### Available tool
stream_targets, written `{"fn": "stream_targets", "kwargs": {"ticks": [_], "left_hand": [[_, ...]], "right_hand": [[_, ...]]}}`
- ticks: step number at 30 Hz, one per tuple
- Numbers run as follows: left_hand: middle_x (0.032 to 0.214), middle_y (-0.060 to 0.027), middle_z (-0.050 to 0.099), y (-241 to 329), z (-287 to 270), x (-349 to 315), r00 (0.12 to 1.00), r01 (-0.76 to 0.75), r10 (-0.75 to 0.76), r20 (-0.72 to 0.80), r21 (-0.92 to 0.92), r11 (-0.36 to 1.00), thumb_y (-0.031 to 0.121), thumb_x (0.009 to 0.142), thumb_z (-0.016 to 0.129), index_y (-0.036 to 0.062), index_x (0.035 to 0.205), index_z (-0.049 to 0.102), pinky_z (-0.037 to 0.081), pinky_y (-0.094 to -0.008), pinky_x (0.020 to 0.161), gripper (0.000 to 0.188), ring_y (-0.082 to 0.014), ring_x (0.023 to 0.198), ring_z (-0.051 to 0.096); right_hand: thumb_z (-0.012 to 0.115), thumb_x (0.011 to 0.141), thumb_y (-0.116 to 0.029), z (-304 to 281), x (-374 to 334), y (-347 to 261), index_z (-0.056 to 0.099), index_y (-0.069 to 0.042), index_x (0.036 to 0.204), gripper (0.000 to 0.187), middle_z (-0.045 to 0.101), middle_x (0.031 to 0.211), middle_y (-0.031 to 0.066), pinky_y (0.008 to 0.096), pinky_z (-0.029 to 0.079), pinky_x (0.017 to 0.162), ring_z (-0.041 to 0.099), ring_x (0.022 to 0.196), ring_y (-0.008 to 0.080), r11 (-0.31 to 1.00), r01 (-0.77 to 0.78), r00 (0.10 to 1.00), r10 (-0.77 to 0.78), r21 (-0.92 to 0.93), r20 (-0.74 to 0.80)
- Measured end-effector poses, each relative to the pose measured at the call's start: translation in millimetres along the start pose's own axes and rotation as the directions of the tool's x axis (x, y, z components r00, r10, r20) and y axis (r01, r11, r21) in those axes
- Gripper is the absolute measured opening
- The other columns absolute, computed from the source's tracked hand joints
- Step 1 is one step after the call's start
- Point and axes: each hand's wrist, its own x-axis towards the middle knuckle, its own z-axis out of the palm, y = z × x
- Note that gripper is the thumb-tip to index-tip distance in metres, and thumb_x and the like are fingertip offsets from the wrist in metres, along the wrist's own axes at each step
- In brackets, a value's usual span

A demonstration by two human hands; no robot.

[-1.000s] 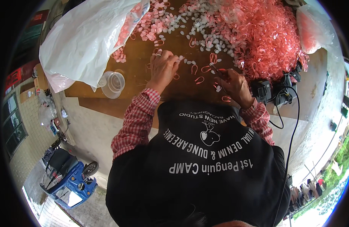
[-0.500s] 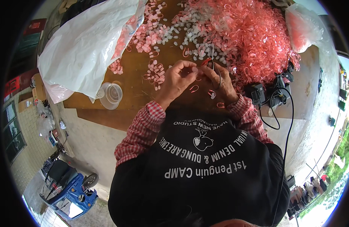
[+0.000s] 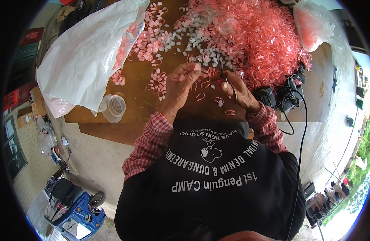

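The left hand [image 3: 179,85] pinches a small pale-pink plastic piece [image 3: 198,67] above the brown table [image 3: 137,101]; the right hand [image 3: 242,93] grips dark metal scissors [image 3: 222,73]. The piece seems light, bendy, slick, best held by its edge.

The grips were close together half a second ago; now a gap parts the left grip [image 3: 180,86], pinching a pale pink piece [image 3: 198,67], from the right grip [image 3: 241,91] with the scissors [image 3: 222,73]. Pink loops [image 3: 157,83], partly covered one second ago, now lie bare on the worktop [image 3: 133,94].
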Motion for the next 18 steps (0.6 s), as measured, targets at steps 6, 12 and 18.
{"fn": "stream_targets", "kwargs": {"ticks": [6, 12, 18], "left_hand": [[0.111, -0.0114, 0.065, 10, 13, -1, 0.954, -0.038, 0.026, 0.297, 0.037, 0.999, 0.014, 0.093, 0.062, 0.0037, 0.11, 0.062, 0.054, -0.0279, 0.072, 0.02, -0.0167, 0.08, 0.065], [0.105, -0.0107, 0.067, 21, 13, 1, 0.977, 0.022, -0.019, 0.214, -0.013, 1.0, 0.014, 0.094, 0.06, 0.0029, 0.112, 0.061, 0.055, -0.0263, 0.069, 0.021, -0.015, 0.076, 0.066], [0.101, -0.0118, 0.068, 25, 25, -4, 0.988, 0.03, -0.043, 0.147, 0.087, 0.996, 0.013, 0.094, 0.06, 0.0028, 0.122, 0.058, 0.054, -0.0255, 0.069, 0.029, -0.0148, 0.076, 0.066]], "right_hand": [[0.053, 0.092, -0.054, -4, -8, 14, 0.047, 0.002, 0.125, 0.065, 0.056, 0.097, 0.0042, 0.026, 0.042, 0.077, 0.05, 0.086, 0.012, 0.984, -0.035, 0.99, 0.009, 0.175, 0.144], [0.063, 0.087, -0.052, -3, -5, 4, 0.053, 0.001, 0.114, 0.06, 0.053, 0.09, 0.0083, 0.0334, 0.043, 0.066, 0.048, 0.073, 0.0161, 0.933, 0.074, 0.982, -0.13, -0.353, -0.139], [0.077, 0.076, -0.037, 0, -11, 8, 0.051, 0.0, 0.113, 0.058, 0.052, 0.097, 0.0152, 0.0387, 0.048, 0.069, 0.057, 0.082, 0.0322, 0.608, 0.177, 0.918, -0.385, -0.774, -0.093]]}}
